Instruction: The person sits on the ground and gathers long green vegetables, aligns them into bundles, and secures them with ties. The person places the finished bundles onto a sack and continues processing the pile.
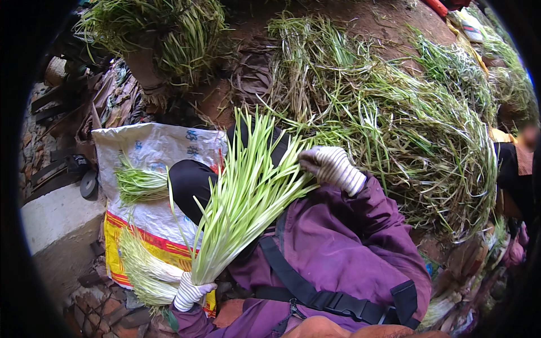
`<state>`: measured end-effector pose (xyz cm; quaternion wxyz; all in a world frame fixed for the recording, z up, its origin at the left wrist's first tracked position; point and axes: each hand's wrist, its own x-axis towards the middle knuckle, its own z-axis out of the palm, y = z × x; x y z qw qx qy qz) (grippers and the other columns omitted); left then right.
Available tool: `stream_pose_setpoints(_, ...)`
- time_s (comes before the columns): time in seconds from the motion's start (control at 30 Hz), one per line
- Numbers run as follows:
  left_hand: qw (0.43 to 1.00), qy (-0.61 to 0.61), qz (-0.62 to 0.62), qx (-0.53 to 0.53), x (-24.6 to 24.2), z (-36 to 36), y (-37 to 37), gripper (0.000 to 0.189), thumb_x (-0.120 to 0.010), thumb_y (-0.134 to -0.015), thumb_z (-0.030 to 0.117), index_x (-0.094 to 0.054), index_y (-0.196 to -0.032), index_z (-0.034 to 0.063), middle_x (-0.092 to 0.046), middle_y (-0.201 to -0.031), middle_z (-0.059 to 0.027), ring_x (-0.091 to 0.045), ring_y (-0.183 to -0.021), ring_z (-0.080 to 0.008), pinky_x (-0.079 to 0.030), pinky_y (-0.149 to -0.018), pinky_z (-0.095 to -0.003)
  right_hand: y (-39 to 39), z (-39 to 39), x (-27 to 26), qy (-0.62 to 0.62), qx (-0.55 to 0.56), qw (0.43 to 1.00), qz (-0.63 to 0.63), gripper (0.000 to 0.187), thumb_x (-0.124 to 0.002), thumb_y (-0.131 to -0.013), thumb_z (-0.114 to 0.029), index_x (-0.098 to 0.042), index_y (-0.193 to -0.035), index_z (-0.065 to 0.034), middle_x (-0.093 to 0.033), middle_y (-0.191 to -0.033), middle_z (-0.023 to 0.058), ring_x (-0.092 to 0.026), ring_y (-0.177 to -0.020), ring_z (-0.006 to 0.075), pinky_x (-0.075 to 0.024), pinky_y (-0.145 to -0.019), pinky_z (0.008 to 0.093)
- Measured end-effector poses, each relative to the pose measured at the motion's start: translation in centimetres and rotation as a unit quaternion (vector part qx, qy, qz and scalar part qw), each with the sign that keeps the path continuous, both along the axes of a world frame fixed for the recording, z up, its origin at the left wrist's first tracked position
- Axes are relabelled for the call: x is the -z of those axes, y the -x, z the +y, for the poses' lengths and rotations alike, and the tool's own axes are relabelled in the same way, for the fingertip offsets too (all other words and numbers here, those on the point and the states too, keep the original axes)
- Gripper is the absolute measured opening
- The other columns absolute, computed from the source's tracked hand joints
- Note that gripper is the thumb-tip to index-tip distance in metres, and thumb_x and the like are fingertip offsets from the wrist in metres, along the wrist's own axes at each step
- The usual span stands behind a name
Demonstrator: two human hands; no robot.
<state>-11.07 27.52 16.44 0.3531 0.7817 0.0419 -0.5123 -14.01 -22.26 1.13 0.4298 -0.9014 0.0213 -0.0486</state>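
My left hand point(192, 291), in a striped knit glove, grips the pale lower ends of a large bunch of long green leafy stalks point(241, 203). The bunch fans upward across my lap. At the bunch's upper right side is my right hand point(327, 167), also gloved, its fingers against the outer leaves; whether they pinch any leaf cannot be told. A printed woven plastic sack point(139, 143) lies beside my knee. On it rest a small green bunch point(143, 183) and paler bunches point(148, 270) with whitish stalks, close to my left hand.
A big heap of tangled green stalks point(405, 139) spreads beyond my right arm. Another pile point(190, 42) stands at the top left. A concrete ledge point(63, 215) edges the left side, with broken rubble point(101, 308) below it. Part of another person point(513, 169) shows at the far right.
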Motion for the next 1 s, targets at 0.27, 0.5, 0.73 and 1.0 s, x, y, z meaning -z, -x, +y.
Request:
stream_pose_setpoints(0.27, 0.999, 0.012, 0.025, -0.038, -0.1, 0.1, 0.1, 0.043, -0.083, -0.073, 0.011, -0.066, -0.11, -0.0021, -0.071, -0.094, -0.0054, -0.063, -0.082, -0.0112, -0.051, -0.075, -0.0285, -6.6, 1.8, 0.7, 0.082, -0.016, 0.988, -0.127, 0.025, -0.069, -0.082, -0.017, -0.066, -0.105, -0.0085, -0.065, -0.099, 0.011, -0.066, -0.08, 0.0325, -0.0547, -0.065, 0.0389)
stream_pose_setpoints(0.5, 0.999, 0.02, 0.017, -0.026, -0.2, -0.2, 0.4, 0.048, -0.082, -0.075, 0.008, -0.062, -0.119, -0.0023, -0.071, -0.109, -0.0076, -0.064, -0.096, -0.0127, -0.051, -0.085, -0.028, -6.4, 3.3, 1.9, 0.003, 0.04, 0.997, -0.072, 0.015, -0.068, -0.079, -0.019, -0.069, -0.089, -0.0081, -0.066, -0.08, 0.0136, -0.065, -0.074, 0.0332, -0.0534, -0.066, 0.0419)
stream_pose_setpoints(0.73, 0.996, 0.045, 0.034, -0.064, 0.0, 0.5, 0.5, 0.053, -0.08, -0.076, 0.005, -0.059, -0.124, -0.0016, -0.07, -0.11, -0.0072, -0.063, -0.097, -0.0109, -0.051, -0.085, -0.0269, -6.7, -0.3, 7.1, 0.082, 0.194, 0.962, 0.176, 0.018, -0.066, -0.084, -0.021, -0.069, -0.095, -0.0082, -0.068, -0.083, 0.016, -0.067, -0.076, 0.0326, -0.0544, -0.07, 0.0414)
stream_pose_setpoints(1.0, 0.998, 0.02, 0.034, -0.039, 0.0, 0.5, 0.1, 0.052, -0.079, -0.076, 0.004, -0.06, -0.124, -0.002, -0.069, -0.112, -0.0066, -0.063, -0.099, -0.0113, -0.05, -0.088, -0.0268, -8.1, -3.6, 2.3, 0.142, 0.121, 0.977, -0.104, 0.024, -0.071, -0.083, -0.013, -0.068, -0.106, -0.0116, -0.067, -0.101, 0.0117, -0.067, -0.081, 0.0305, -0.0555, -0.068, 0.0361)
